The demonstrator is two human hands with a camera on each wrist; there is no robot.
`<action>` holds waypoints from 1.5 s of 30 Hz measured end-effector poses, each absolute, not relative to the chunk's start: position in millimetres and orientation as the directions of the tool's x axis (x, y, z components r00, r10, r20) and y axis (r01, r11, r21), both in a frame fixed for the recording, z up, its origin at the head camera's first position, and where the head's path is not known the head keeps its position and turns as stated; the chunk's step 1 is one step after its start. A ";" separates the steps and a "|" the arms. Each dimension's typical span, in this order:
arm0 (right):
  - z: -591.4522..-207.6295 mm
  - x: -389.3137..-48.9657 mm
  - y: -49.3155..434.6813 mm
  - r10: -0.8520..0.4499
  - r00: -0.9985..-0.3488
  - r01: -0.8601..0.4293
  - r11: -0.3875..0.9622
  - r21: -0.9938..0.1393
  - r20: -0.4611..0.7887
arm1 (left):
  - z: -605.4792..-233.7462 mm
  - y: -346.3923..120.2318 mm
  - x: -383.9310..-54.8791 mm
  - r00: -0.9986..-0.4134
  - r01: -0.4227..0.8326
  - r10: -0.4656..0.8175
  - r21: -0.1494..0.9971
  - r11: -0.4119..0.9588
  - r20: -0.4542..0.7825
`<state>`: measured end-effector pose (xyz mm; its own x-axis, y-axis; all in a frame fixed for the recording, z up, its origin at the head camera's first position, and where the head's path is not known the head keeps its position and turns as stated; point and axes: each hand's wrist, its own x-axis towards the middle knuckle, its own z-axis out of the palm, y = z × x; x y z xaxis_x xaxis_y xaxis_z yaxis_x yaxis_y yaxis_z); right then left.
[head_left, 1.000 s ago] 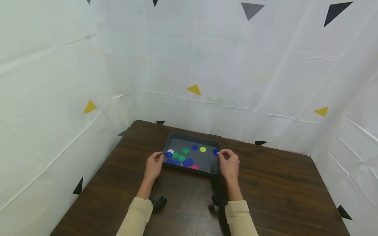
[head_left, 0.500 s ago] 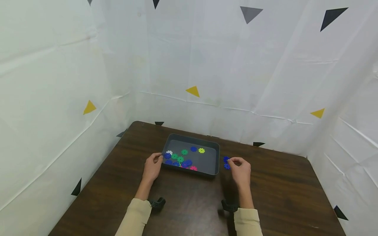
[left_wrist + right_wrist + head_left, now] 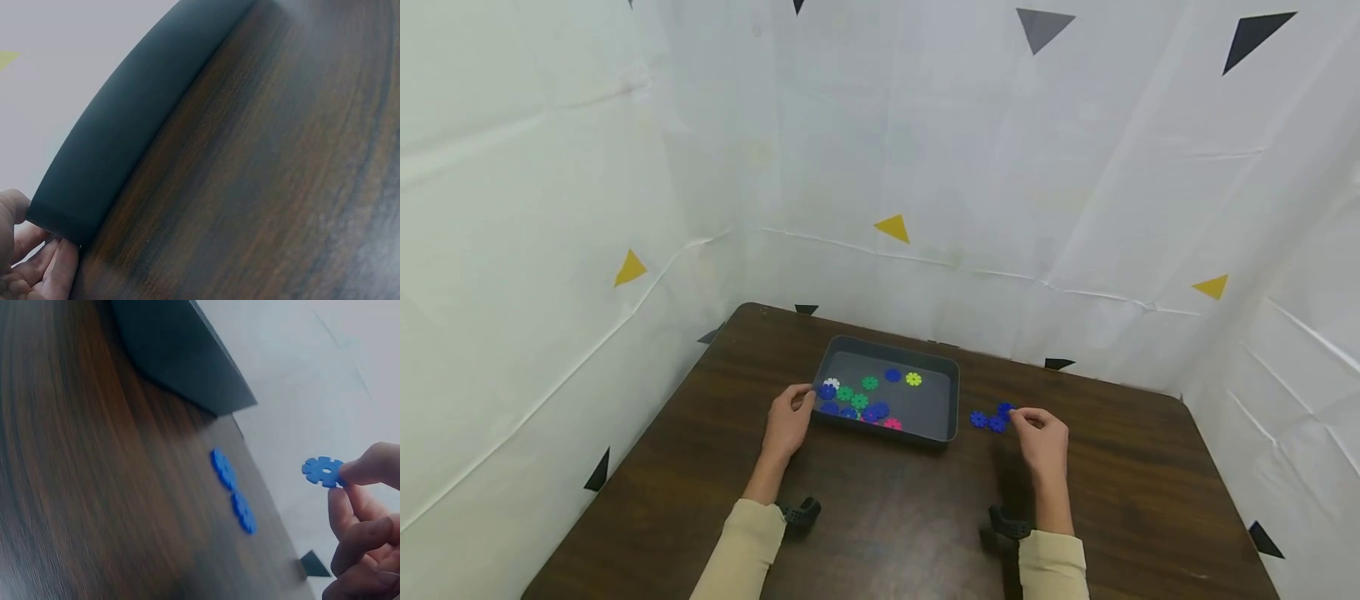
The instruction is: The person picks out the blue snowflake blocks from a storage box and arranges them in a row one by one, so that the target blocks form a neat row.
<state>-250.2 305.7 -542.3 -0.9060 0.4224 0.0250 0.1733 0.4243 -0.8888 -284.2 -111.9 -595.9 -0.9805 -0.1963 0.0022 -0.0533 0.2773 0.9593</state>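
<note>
My right hand (image 3: 1043, 442) pinches a blue notched disc (image 3: 320, 471) between thumb and fingers, holding it up over the table to the right of the dark grey tray (image 3: 956, 400). Just below that disc in the head view, two more blue notched discs lie side by side on the wood, one nearer the tray (image 3: 978, 419) and the other blue disc (image 3: 997, 424) closer to my hand. At the tray's near left corner, my left hand (image 3: 787, 425) holds the rim, thumb on top and fingers against the outer wall.
Inside the tray are several notched discs: green (image 3: 869, 383), yellow (image 3: 913, 379), white (image 3: 831, 384), pink (image 3: 892, 425) and blue (image 3: 892, 375). The brown wooden table (image 3: 880, 517) stands against white sheeting (image 3: 970, 167) at the back and sides.
From over the tray's right side, my right hand has carried the blue disc rightward past the rim to above the table discs. My left hand has stayed at the tray's corner.
</note>
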 end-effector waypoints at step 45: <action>-561.7 -276.5 351.2 0.345 -0.912 0.384 0.529 -0.757 -0.222 | -596.7 -112.8 -285.4 -0.976 -0.049 -0.217 0.959 0.280 0.013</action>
